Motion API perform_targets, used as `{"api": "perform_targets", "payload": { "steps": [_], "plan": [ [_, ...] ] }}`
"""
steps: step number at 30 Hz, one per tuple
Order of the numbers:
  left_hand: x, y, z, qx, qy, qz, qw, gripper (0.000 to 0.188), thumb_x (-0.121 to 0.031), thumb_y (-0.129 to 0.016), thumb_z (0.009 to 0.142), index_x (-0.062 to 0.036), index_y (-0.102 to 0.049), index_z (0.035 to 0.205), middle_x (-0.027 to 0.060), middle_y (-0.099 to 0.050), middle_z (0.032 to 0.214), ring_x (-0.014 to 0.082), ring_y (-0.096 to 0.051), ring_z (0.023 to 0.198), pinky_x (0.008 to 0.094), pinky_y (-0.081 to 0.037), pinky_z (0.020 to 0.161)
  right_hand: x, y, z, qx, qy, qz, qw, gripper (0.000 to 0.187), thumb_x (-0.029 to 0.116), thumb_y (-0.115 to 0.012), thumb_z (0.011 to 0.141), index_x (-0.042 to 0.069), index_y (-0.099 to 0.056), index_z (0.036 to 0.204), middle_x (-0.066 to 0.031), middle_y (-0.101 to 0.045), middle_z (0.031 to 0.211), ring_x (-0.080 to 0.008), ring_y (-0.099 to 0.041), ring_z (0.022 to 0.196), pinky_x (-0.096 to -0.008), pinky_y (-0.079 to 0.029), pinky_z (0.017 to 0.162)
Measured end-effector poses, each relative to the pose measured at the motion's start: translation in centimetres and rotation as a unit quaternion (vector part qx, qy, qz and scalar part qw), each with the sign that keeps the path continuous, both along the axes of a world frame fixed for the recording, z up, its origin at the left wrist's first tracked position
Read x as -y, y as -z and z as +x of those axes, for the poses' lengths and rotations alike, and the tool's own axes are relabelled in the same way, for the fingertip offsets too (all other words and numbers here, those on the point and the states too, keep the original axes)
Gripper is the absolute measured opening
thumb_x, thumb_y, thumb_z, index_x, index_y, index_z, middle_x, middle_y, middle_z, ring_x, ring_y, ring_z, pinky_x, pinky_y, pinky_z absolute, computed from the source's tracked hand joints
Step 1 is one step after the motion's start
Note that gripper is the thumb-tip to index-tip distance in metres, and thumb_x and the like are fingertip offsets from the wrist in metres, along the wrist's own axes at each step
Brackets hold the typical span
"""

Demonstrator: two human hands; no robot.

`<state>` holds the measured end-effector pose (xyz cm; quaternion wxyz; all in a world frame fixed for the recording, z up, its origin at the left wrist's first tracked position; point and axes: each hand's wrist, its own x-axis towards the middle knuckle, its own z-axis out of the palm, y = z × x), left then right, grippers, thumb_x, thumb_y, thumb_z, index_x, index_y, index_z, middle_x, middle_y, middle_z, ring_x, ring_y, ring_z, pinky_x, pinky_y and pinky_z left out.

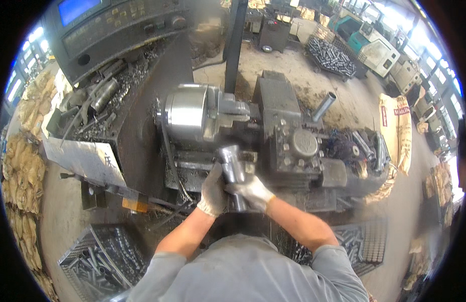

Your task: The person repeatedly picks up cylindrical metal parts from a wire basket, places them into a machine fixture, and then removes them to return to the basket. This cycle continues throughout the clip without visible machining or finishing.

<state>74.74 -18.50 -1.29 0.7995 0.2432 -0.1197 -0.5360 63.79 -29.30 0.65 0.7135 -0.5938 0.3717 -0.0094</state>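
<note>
In front of the lathe's bed I hold a shiny metal tube (230,157) with a wider upper end. It stands tilted, slightly smeared by motion, and a second tube may lie against it. My left hand (213,190), in a whitish glove with dark, dirty patches, closes along its left side. From the right, my gloved right hand (254,191) wraps round the lower part, fingers across the metal. Just above both hands is the lathe chuck (187,109), its jaws facing right. No workpiece is plainly visible in the jaws.
Right of the chuck sits a tool turret (302,145); bolts and tubes (366,147) lie beyond it. An upright pipe (323,106) stands behind. Wire baskets of metal parts flank me, left (104,261) and right (366,241). A control panel (117,30) rises at far left.
</note>
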Motion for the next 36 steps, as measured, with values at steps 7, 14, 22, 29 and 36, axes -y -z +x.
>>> {"api": "perform_targets", "payload": {
  "steps": [7,14,22,29,36],
  "plan": [
    [-0.8,-1.6,3.5,0.299,-0.150,0.006,0.942,0.069,-0.041,-0.068,0.104,0.0008,-0.048,0.155,0.0152,-0.065,0.139,0.0284,-0.064,0.127,0.0451,-0.050,0.112,9.1,-13.8,-1.2,0.191,-0.179,-0.553,0.791,0.076,0.028,-0.081,0.075,0.001,-0.058,0.143,-0.0245,-0.075,0.114,-0.0385,-0.078,0.099,-0.0437,-0.065,0.087],
    [-9.5,8.6,2.4,0.151,-0.206,0.283,0.925,0.051,-0.027,-0.074,0.101,0.0000,-0.060,0.141,0.0166,-0.073,0.124,0.0299,-0.072,0.113,0.0434,-0.057,0.102,24.0,-14.0,6.8,-0.254,-0.349,-0.770,0.470,0.041,0.025,-0.082,0.082,0.007,-0.073,0.118,-0.0186,-0.079,0.102,-0.0360,-0.079,0.092,-0.0457,-0.064,0.083],
    [-23.8,18.0,4.9,0.041,-0.452,0.358,0.816,0.026,-0.032,-0.066,0.104,-0.0097,-0.068,0.117,0.0070,-0.071,0.103,0.0255,-0.070,0.091,0.0425,-0.060,0.081,27.0,-4.7,11.0,-0.185,-0.450,-0.514,0.706,0.070,0.042,-0.086,0.064,0.000,-0.071,0.119,-0.0258,-0.077,0.107,-0.0405,-0.076,0.100,-0.0476,-0.060,0.086],
    [-29.9,20.9,11.3,-0.058,-0.469,0.246,0.846,0.043,-0.057,-0.053,0.108,-0.0179,-0.066,0.097,0.0004,-0.062,0.083,0.0224,-0.059,0.075,0.0409,-0.047,0.070,28.1,-4.5,11.5,-0.252,-0.539,-0.510,0.621,0.054,0.035,-0.083,0.077,-0.004,-0.076,0.113,-0.0190,-0.079,0.091,-0.0288,-0.075,0.077,-0.0420,-0.059,0.072],
    [-28.5,16.9,11.1,-0.031,-0.473,0.277,0.836,0.028,-0.035,-0.054,0.110,-0.0125,-0.069,0.104,-0.0020,-0.062,0.083,0.0123,-0.060,0.077,0.0309,-0.050,0.070,25.8,-3.4,13.7,-0.073,-0.392,-0.469,0.788,0.076,0.031,-0.088,0.068,0.001,-0.065,0.134,-0.0230,-0.077,0.114,-0.0342,-0.075,0.103,-0.0431,-0.059,0.087]
  ]
}}
